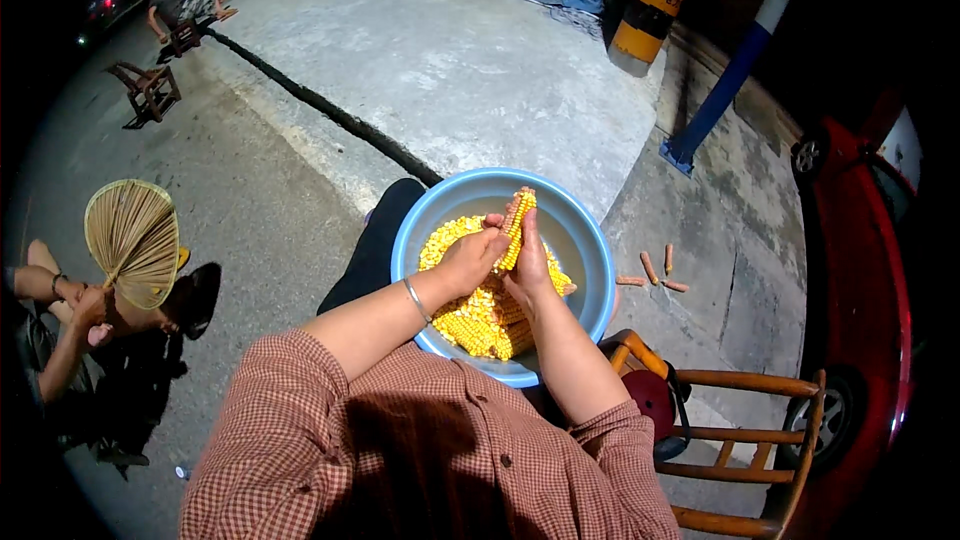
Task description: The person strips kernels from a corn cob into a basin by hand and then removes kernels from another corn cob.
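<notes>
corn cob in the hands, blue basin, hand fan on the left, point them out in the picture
Corn cob [517, 226]: head view, on its yellow kernels.
Blue basin [484, 175]: head view, on its far rim.
Hand fan [132, 240]: head view, middle of its blade.

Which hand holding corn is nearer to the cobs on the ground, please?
Right: the right hand, over the basin, is left of the cobs; the left hand is farther left.

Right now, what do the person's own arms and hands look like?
Both the left hand and the right hand are bare, with no gloves. A thin, shiny silver bangle circles the left wrist; I see none on the right. The shirt has small reddish-brown and pale checks, and its sleeves leave the forearms uncovered.
</notes>
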Available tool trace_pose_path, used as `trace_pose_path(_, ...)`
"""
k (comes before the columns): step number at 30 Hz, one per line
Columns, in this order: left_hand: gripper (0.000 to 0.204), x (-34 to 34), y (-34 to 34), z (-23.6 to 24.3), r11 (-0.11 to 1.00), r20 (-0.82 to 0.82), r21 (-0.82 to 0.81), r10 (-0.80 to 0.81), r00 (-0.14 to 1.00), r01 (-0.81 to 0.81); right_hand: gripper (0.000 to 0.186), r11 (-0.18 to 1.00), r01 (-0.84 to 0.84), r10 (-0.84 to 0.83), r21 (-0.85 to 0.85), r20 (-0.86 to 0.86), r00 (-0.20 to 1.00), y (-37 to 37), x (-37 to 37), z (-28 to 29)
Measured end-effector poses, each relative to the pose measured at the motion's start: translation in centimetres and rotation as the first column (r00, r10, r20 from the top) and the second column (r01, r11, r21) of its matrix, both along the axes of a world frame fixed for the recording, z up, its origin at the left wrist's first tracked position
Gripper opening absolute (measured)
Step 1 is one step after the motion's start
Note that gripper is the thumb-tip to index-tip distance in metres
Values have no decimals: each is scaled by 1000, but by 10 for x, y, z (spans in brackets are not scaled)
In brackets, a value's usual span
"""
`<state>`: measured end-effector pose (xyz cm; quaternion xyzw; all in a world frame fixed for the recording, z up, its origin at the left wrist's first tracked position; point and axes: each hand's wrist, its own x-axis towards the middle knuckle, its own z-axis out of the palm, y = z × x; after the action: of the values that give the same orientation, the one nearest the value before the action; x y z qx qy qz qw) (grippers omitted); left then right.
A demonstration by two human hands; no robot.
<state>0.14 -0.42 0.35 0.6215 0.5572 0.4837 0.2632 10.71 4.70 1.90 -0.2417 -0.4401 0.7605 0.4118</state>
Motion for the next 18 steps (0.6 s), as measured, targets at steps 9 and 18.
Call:
trace_pose_path(9,39,-2,2,-7,996,46,87,14,999,-18,52,998,-49,46,-48,-63,997,-5,0,9)
trace_pose_path(18,41,-3,4,0,990,141,-58,-118,983,127,51,1000,3,-2,-5,96,995,-4,1,10)
